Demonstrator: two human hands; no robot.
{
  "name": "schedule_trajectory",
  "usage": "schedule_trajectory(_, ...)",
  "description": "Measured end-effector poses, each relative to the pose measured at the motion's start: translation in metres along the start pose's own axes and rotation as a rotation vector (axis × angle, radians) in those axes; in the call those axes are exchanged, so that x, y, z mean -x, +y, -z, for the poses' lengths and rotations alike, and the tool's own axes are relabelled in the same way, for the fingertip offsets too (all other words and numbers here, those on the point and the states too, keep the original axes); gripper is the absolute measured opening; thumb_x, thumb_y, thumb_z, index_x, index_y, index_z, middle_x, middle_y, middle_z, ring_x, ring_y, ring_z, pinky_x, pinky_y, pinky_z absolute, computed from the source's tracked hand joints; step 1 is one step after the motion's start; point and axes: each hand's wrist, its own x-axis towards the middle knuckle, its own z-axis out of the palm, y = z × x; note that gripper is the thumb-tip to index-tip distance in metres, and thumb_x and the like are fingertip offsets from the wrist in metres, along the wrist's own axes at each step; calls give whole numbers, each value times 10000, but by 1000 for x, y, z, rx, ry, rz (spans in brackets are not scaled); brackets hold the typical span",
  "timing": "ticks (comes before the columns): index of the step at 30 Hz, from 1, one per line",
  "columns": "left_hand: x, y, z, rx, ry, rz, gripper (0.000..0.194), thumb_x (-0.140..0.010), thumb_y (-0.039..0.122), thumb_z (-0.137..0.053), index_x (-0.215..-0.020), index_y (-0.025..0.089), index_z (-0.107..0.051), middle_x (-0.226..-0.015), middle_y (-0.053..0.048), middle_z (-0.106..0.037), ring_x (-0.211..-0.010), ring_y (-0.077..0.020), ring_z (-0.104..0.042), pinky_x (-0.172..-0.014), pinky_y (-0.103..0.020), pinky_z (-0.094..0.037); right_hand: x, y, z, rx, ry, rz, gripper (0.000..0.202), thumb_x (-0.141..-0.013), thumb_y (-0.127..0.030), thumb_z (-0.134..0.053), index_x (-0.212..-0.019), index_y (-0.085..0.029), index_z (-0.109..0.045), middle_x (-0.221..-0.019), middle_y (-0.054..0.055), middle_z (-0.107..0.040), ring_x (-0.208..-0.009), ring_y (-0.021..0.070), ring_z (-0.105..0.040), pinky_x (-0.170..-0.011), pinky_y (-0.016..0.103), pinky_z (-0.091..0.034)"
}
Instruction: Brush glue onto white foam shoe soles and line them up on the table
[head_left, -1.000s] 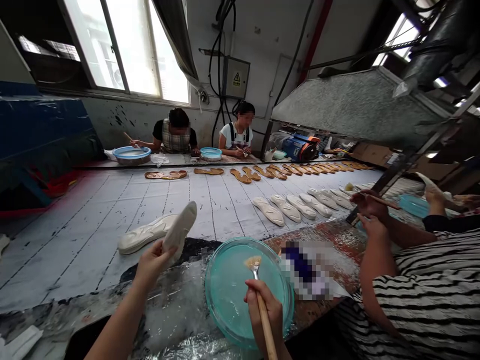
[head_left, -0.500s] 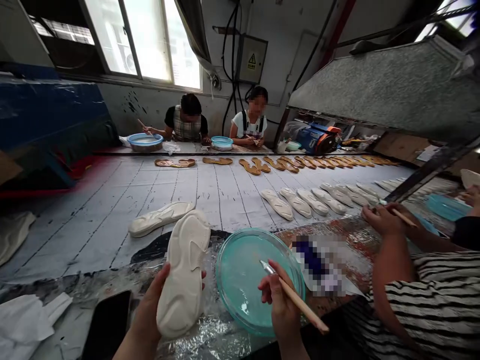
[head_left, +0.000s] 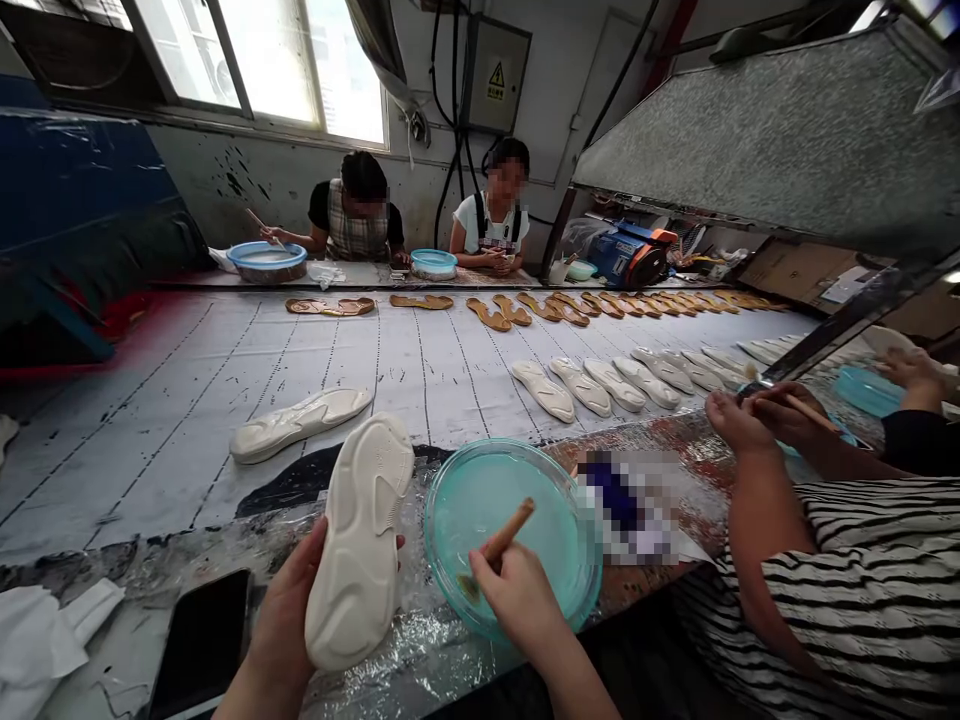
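Note:
Upright and slightly tilted, a white shoe sole (head_left: 360,550) is gripped along its sides by my left hand (head_left: 285,610). My right hand (head_left: 521,590) is closed around the wooden handle of a brush (head_left: 517,525), above a teal bowl (head_left: 517,447) of pale liquid. The handle's end points up and away, while the bristles are low near the bowl's left inner side, partly hidden by my fingers. Another white sole (head_left: 300,425) lies on the white marked surface beyond my left hand.
A dark phone (head_left: 202,635) and white tissues (head_left: 45,630) lie at front left. A row of white soles (head_left: 589,388) and a row of tan pieces (head_left: 487,314) cross the marked surface (head_left: 337,355). A striped-sleeved co-worker (head_left: 862,570) sits close on my right; two people face me.
My right hand has turned over and moved left, bringing the brush's tip down to the bowl's left side. The sole stays in my left hand. The view has shifted slightly.

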Motion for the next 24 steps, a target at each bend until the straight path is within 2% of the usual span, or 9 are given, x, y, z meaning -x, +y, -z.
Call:
schedule_trajectory(2,1,0,-4,19,26,-4,574,-963,340,-474,-1449,36,-467,-1025,-264,-759,-885,-394,-746,-764,-499,-601,-1,-4,0,40,-21,-12,332,-740,-519,-568,-640,-203,-570,-588,37,-591,-591,191,-563,-560,271,-345)
schedule_trajectory(6,3,1,-12,57,99,-61,523,-972,257,-442,-1479,126,-456,-1008,-168,-787,-917,-350,-752,-840,-468,-596,-1,-9,-1,76,22,-14,384,-799,-578,-446,-721,-213,-534,-667,49,-608,-657,206,-586,-592,277,-365)
schedule_trajectory(9,3,1,-11,38,89,-73,528,-963,254,-481,-1481,155,-460,-1006,-144,-792,-908,-335,-756,-844,-443,-599,-3,-10,-1,98,-29,-25,339,-764,-534,-512,-692,-207,-562,-657,61,-629,-648,221,-602,-578,283,-371)
schedule_trajectory(13,3,0,-7,-36,83,-53,559,-932,284,-542,-1471,149,-476,-975,-160,-792,-843,-349,-762,-755,-442,-619,-3,-11,5,90,-10,-18,356,-816,-547,-477,-716,-212,-538,-649,42,-607,-642,203,-594,-584,270,-397)
schedule_trajectory(16,4,0,-9,-87,110,-34,624,-916,321,-542,-1490,105,-432,-961,-217,-782,-793,-385,-759,-654,-475,-619,-2,-12,10,96,20,-14,387,-853,-579,-438,-741,-217,-517,-664,28,-594,-646,189,-582,-584,259,-391)
schedule_trajectory(21,7,-2,-13,-117,119,-10,691,-909,353,-553,-1512,68,-371,-1033,-265,-759,-851,-399,-751,-681,-485,-612,-4,-7,7,133,-47,-50,323,-762,-511,-552,-681,-201,-589,-643,55,-631,-629,209,-599,-569,269,-374)
schedule_trajectory(24,8,-2,-18,-108,145,-14,674,-937,330,-488,-1530,55,-325,-992,-280,-761,-793,-394,-756,-640,-491,-611,-2,-5,9,117,-30,-46,360,-795,-547,-505,-692,-206,-558,-628,38,-606,-616,194,-587,-566,262,-378)
